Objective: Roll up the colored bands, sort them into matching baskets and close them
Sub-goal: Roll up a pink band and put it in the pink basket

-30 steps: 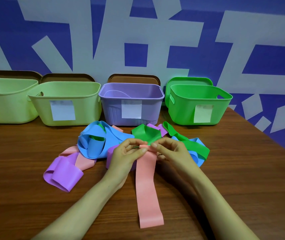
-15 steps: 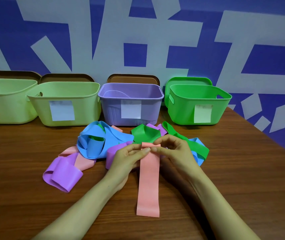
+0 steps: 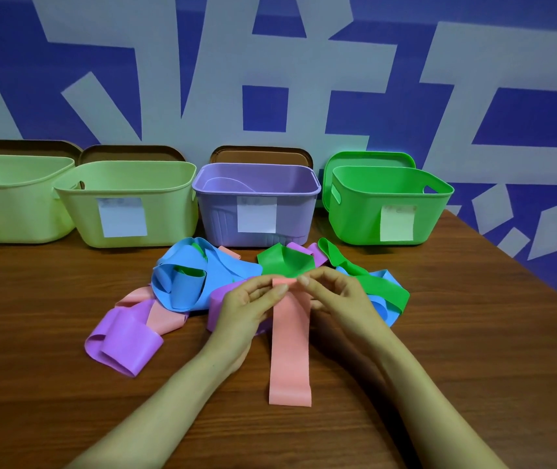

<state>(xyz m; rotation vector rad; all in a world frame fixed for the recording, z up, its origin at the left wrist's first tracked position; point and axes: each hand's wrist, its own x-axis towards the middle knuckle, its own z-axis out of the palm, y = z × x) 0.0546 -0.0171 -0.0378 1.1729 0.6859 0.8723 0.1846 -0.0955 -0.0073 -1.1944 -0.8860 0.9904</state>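
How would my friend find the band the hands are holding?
On the wooden table, in front of the purple basket, lies a heap of bands. The left hand and right hand pinch the far end of the pink band. Unlike the crumpled others, it lies flat and straight, pointing toward the viewer.

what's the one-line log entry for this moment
step: roll pink band | left hand: pinches its far end | right hand: pinches its far end | other bands: loose pile
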